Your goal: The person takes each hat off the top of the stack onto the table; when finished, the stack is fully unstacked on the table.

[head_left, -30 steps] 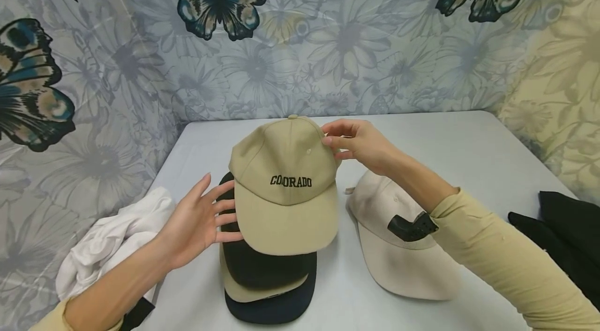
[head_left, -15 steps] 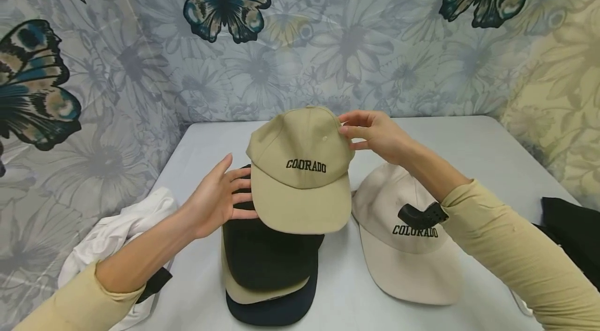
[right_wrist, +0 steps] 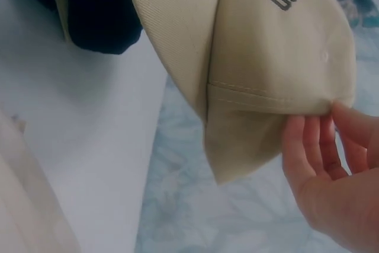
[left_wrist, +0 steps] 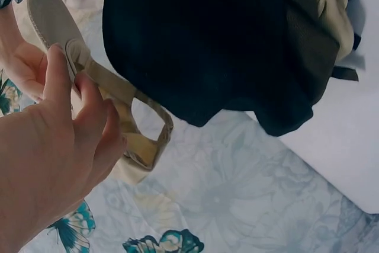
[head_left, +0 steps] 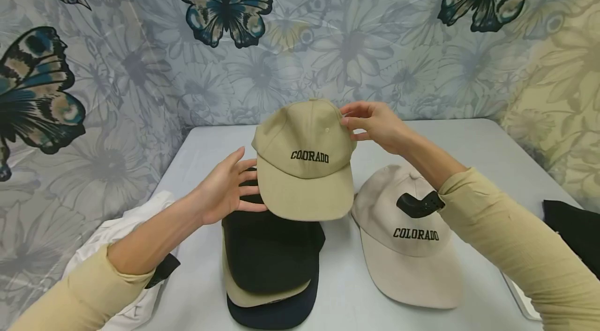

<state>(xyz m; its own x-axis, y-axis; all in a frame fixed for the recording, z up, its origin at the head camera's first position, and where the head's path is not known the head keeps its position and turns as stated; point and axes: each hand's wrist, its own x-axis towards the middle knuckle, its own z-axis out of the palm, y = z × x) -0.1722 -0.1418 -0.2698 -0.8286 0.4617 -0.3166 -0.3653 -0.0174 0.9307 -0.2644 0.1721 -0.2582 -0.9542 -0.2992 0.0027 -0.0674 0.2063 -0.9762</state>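
Note:
A khaki baseball cap (head_left: 307,164) with COLORADO in dark letters is held up above the table, its brim toward me. My right hand (head_left: 377,125) pinches the side of its crown between thumb and fingers, also plain in the right wrist view on the cap (right_wrist: 266,57). Against the other side lie the straight fingers of my left hand (head_left: 222,187), thumb raised apart. The left wrist view shows those fingers beside the brim (left_wrist: 53,16). Beneath the held cap stands a stack with a black cap (head_left: 269,258) uppermost, then a khaki brim (head_left: 248,297) and a navy brim (head_left: 276,315).
To the right, a pale beige COLORADO cap (head_left: 408,268) lies on the white table (head_left: 337,294). White cloth (head_left: 140,216) is bunched at the left edge, and black fabric (head_left: 572,227) lies at the right. A butterfly-patterned sheet (head_left: 328,60) hangs behind.
Both hands have raised the khaki cap off the stack, up and slightly right, uncovering more of the black cap. The lettering on the beige cap has come into view.

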